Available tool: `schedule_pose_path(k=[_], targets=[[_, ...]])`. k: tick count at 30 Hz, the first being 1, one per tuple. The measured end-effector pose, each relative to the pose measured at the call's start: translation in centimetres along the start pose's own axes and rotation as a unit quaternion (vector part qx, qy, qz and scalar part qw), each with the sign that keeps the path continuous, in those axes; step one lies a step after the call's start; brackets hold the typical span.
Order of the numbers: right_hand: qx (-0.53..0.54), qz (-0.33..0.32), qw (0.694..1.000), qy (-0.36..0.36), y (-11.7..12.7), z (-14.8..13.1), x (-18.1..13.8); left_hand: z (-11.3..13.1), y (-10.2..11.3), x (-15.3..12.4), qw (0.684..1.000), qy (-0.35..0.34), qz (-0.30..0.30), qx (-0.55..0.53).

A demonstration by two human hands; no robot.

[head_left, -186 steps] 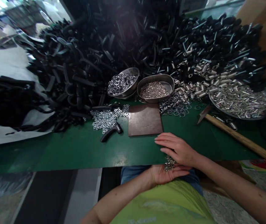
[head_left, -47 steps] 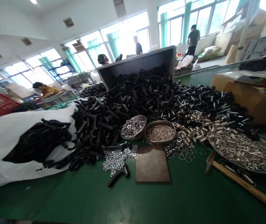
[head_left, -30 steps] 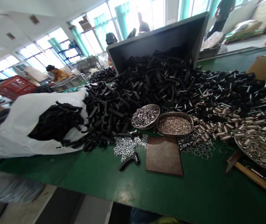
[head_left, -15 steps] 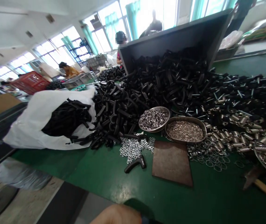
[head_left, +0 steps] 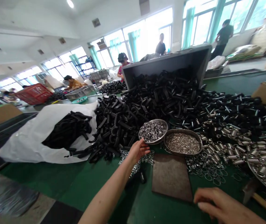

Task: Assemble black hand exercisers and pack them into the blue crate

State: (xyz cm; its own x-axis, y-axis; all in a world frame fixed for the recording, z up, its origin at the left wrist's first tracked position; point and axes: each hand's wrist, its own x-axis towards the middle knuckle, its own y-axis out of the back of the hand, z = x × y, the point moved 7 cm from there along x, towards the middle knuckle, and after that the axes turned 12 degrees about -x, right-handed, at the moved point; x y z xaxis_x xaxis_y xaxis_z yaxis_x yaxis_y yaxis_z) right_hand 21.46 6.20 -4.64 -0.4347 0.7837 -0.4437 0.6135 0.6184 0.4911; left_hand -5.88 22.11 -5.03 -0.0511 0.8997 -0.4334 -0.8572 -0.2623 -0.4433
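My left hand (head_left: 137, 151) reaches over the small metal nuts (head_left: 149, 158), its fingers spread and empty. Its fingertips are at the near rim of a round metal bowl (head_left: 164, 137) of shiny rings; I cannot tell whether they touch. Below this hand, a black plastic handle (head_left: 143, 176) lies partly hidden by my forearm. My right hand (head_left: 213, 200) hovers by the near right corner of a flat brown metal plate (head_left: 171, 177), thumb and forefinger apart, nothing visible between them. An oval metal tin (head_left: 201, 147) of tiny metal pieces stands behind the plate.
Black handles (head_left: 121, 118) spill from a tilted grey bin (head_left: 163, 63). A white sack (head_left: 37, 133) of black parts lies left. To the right are springs (head_left: 233, 149), thin rings (head_left: 208, 174), black-headed bolts (head_left: 235, 109) and a hammer (head_left: 263, 202). Other people are in the background.
My left hand has come forward from the bottom edge to the round bowl. My right hand has come into view at lower right. The camera view has tilted up.
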Motion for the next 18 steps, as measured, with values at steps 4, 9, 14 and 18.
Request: schedule_pose_path(k=[4, 9, 14, 18], targets=[[-0.007, 0.048, 0.998, 0.042, 1.3, -1.4, 2.0, 0.5, 0.4, 1.8, 0.999, -0.042, 0.033, 0.003], [-0.145, 0.196, 0.963, 0.114, 3.3, -1.4, 1.6, 0.5, 0.7, 2.7, 0.997, -0.063, 0.052, -0.017], [-0.419, 0.358, 0.808, 0.207, 2.9, -1.3, 1.2, 0.1, 0.7, 3.4, 0.994, -0.07, 0.068, -0.049], [-0.509, 0.362, 0.752, 0.21, 2.2, 0.4, 3.2, 0.0, 0.4, 3.3, 0.993, -0.061, 0.074, -0.073]])
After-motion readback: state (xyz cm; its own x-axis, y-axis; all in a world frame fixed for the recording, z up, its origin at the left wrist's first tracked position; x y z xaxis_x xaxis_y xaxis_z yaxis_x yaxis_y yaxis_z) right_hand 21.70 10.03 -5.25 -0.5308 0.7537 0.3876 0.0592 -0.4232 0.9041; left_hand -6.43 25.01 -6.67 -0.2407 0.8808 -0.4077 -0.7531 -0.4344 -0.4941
